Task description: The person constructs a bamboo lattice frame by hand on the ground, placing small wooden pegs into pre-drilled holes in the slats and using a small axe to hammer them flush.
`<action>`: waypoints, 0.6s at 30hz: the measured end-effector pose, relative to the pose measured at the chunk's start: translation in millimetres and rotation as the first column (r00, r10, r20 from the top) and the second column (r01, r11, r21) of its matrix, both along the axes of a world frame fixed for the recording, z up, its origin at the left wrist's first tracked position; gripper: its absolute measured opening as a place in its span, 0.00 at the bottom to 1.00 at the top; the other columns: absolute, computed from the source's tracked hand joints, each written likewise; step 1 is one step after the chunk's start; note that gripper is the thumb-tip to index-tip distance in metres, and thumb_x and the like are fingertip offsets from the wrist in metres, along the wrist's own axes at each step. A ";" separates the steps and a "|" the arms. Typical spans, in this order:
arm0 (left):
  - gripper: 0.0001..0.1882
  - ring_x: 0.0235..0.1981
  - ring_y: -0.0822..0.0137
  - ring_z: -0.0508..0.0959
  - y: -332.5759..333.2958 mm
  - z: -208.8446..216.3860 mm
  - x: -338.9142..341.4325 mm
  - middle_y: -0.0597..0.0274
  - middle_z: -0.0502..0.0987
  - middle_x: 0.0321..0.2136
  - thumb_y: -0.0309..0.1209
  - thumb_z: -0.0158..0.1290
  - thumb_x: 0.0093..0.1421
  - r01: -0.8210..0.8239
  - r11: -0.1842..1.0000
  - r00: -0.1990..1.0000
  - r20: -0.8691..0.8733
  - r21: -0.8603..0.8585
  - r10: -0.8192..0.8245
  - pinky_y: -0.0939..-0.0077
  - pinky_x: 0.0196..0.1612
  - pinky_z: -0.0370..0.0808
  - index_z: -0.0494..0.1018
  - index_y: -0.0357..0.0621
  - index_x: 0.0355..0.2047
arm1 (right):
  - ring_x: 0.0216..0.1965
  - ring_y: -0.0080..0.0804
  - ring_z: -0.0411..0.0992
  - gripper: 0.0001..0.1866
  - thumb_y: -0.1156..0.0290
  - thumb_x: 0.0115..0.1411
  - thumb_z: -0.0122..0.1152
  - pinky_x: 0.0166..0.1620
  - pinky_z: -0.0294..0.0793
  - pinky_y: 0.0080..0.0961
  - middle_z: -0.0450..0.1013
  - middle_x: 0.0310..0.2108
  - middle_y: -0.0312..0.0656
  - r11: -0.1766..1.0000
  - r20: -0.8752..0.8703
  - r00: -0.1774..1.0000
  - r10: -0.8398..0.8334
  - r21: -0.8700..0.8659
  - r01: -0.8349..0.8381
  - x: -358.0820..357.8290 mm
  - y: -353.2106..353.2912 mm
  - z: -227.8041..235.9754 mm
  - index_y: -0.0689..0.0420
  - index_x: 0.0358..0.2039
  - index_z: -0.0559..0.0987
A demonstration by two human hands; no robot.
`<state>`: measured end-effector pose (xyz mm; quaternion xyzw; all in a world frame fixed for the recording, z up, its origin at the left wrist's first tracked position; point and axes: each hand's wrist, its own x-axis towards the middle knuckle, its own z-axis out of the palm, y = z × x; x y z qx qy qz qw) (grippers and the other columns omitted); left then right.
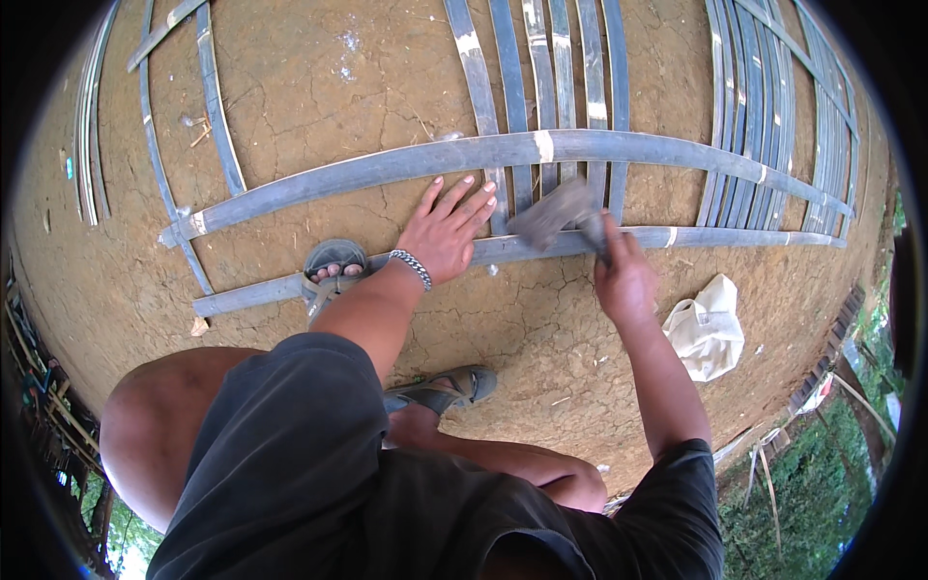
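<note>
My left hand (450, 230) lies flat with its fingers apart, over the near long split-bamboo strip (696, 236) and reaching toward the far long strip (348, 174). In my right hand (626, 280) is the handle of a broad-headed, hammer-like tool (559, 213). Motion blurs its dark head, which appears just above the near strip, and I cannot tell whether it touches. Several upright bamboo slats (544, 77) run under the far strip, their lower ends close to the tool. My sandalled left foot (335, 269) is on the near strip, left of my hand.
More slats (764, 126) lie close together at the right, beneath the long strips. Spaced slats (217, 106) lie at the left, beside a thin bundle (89, 126). A white cloth bag (706, 327) rests on the cracked earth. My other sandalled foot (454, 387) is behind my hands.
</note>
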<state>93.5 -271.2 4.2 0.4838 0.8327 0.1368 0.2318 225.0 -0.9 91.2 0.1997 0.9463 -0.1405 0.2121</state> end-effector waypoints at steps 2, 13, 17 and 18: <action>0.37 0.74 0.59 0.51 0.0 -0.5 0.8 0.68 0.53 0.74 0.34 0.52 0.58 0.000 1.000 1.000 0.004 0.005 0.000 0.47 0.76 0.41 0.62 0.48 0.70 | 0.41 0.50 0.77 0.44 0.78 0.52 0.63 0.42 0.79 0.46 0.74 0.44 0.43 0.999 0.064 0.997 0.048 -0.020 -0.047 0.3 -2.9 3.0 0.33 0.70 0.64; 0.35 0.75 0.62 0.50 0.5 0.8 0.8 0.70 0.52 0.74 0.39 0.51 0.61 0.033 0.997 0.997 -0.061 -0.075 -0.037 0.48 0.76 0.41 0.62 0.53 0.70 | 0.36 0.48 0.77 0.43 0.80 0.51 0.62 0.39 0.79 0.45 0.73 0.38 0.41 0.983 -0.055 0.987 0.153 -0.090 -0.158 -22.3 19.1 -4.2 0.33 0.67 0.68; 0.36 0.75 0.62 0.50 1.5 -0.7 1.3 0.70 0.52 0.74 0.39 0.51 0.61 0.027 0.997 0.997 -0.069 -0.072 -0.032 0.48 0.76 0.41 0.61 0.52 0.70 | 0.33 0.43 0.77 0.43 0.81 0.49 0.62 0.36 0.80 0.40 0.72 0.35 0.38 0.935 -0.097 0.942 0.321 -0.129 -0.331 -37.7 31.0 -5.2 0.34 0.66 0.70; 0.36 0.75 0.62 0.50 1.4 0.0 0.9 0.70 0.52 0.74 0.39 0.51 0.61 0.030 0.997 0.997 -0.072 -0.075 -0.036 0.48 0.76 0.41 0.61 0.52 0.70 | 0.32 0.42 0.76 0.42 0.81 0.48 0.62 0.35 0.80 0.39 0.72 0.35 0.37 0.917 -0.130 0.921 0.367 -0.113 -0.381 -43.7 32.6 -3.7 0.34 0.65 0.71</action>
